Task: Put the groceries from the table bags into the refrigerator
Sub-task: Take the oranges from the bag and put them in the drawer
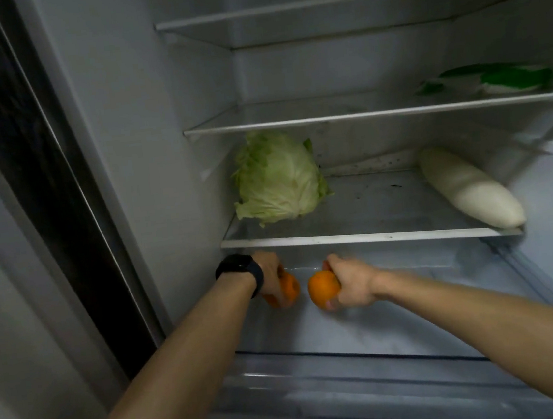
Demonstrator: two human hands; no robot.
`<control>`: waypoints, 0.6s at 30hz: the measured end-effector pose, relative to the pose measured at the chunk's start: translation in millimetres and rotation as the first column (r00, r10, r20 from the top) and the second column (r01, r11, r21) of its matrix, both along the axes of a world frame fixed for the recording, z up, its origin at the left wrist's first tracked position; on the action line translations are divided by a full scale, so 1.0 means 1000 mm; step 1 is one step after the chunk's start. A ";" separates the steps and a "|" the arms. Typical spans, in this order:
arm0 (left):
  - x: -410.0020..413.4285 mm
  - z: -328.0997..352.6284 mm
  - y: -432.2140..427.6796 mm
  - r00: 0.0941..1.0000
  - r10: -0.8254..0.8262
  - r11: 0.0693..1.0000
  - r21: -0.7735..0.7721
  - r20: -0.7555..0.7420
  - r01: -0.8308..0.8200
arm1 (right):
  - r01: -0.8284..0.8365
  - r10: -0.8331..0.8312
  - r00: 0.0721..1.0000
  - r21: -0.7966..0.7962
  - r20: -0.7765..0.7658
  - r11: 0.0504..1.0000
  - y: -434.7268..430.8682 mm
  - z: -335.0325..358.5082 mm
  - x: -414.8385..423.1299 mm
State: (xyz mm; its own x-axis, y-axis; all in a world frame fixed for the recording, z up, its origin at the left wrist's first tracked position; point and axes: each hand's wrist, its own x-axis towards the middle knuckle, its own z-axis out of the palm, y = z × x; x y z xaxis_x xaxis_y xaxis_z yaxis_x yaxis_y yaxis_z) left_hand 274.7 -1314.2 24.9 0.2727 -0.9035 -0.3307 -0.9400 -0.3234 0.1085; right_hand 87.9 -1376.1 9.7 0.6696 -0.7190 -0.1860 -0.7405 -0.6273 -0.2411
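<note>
1. The refrigerator point(127, 123) is standing open, and both arms are reaching into the low space under the bottom shelf point(367, 235).
2. The left hand point(271, 279) is curling its fingers around the left orange point(290, 288) and gripping it from above.
3. A black watch point(241, 272) is sitting on the left wrist.
4. The right hand point(349, 283) is wrapping its fingers around the right orange point(323, 288) and holding it tight.
5. The two oranges are sitting near each other but not touching.
6. I cannot tell if they are resting on the floor of that space.
7. A green cabbage point(278, 178) is sitting on the left of the bottom shelf.
8. A long white radish point(469, 187) is lying on the right of it, well apart from the cabbage.
9. A green and white packet point(494, 79) is lying on the shelf above.
</note>
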 end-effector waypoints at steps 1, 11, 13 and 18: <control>0.001 -0.008 -0.001 1.000 0.006 1.000 -0.017 -0.012 -0.006 | 0.000 0.000 1.000 0.015 0.026 1.000 0.001 -0.007 0.001; -0.006 -0.029 -0.003 0.987 0.044 0.998 0.048 -0.153 -0.037 | 0.031 -0.042 0.994 0.105 0.101 0.994 0.003 -0.023 -0.001; -0.006 -0.030 -0.003 0.987 0.045 0.999 0.023 -0.153 -0.042 | 0.040 -0.051 0.992 0.094 0.114 0.995 0.001 -0.025 -0.002; -0.009 -0.032 -0.006 0.989 0.065 0.998 -0.007 -0.131 -0.067 | 0.035 -0.042 0.988 0.051 0.150 0.998 0.001 -0.033 0.000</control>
